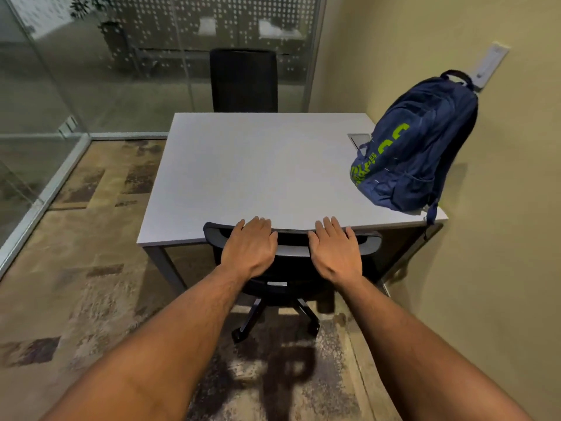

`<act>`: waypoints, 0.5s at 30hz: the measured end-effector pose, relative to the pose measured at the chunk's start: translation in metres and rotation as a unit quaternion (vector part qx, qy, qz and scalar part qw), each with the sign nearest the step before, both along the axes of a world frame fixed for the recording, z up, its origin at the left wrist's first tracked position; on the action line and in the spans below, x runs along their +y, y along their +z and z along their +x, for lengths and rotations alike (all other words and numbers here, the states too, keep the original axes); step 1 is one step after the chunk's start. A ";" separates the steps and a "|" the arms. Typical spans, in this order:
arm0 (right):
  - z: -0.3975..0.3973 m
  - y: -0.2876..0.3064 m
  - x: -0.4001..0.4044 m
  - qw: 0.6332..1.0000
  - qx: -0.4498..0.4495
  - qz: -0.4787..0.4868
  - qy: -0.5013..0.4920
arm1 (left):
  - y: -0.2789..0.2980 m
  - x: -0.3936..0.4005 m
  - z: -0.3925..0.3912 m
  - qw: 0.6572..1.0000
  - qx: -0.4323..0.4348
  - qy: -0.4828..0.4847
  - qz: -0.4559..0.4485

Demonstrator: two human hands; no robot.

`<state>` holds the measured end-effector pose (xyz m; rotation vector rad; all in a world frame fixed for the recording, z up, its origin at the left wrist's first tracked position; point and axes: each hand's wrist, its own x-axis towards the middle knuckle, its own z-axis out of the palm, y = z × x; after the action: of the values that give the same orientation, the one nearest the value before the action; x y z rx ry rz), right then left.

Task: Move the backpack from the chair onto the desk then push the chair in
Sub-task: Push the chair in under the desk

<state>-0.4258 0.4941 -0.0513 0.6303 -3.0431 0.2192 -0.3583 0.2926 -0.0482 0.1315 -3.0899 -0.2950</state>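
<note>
At far left, a glass wall [45,95] in a metal frame borders a patterned carpet [91,268] in brown and tan. Next comes the grey desk [258,165], its near edge running across the middle of the view. A second dark chair [243,80] stands at the desk's far side, in front of more glass. At the near side, a black chair [291,262] on a wheeled base sits tucked against the desk, the top of its backrest level with the desk edge and touching or almost touching it. The left hand [250,247] lies palm down on the backrest top, fingers together and draped over the upper rim toward the desk, flat rather than curled into a fist. The right hand [332,250] rests in the same way further along the rim, fingers slightly spread, pressing rather than clasping. Both bare forearms reach in from the bottom of the view. Toward the right, a small grey cable hatch [358,139] is set into the desk surface. Just beside it, the navy backpack [416,147] with green lettering stands upright on the desk's right side, leaning toward the beige wall [501,238], one strap hanging over the desk corner.
</note>
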 end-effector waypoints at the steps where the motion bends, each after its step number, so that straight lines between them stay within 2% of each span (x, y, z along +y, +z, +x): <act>1: -0.008 0.001 0.004 1.000 0.000 0.005 0.006 | 0.000 0.005 -0.006 1.000 -0.001 0.006 0.001; 15: -0.086 0.005 0.020 0.999 -0.014 0.016 0.031 | -0.002 0.026 -0.071 0.999 -0.004 0.041 0.027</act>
<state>-0.5115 0.5144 -0.0467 0.7317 -3.0624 0.1841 -0.4290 0.3186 -0.0507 0.2596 -3.0762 -0.3761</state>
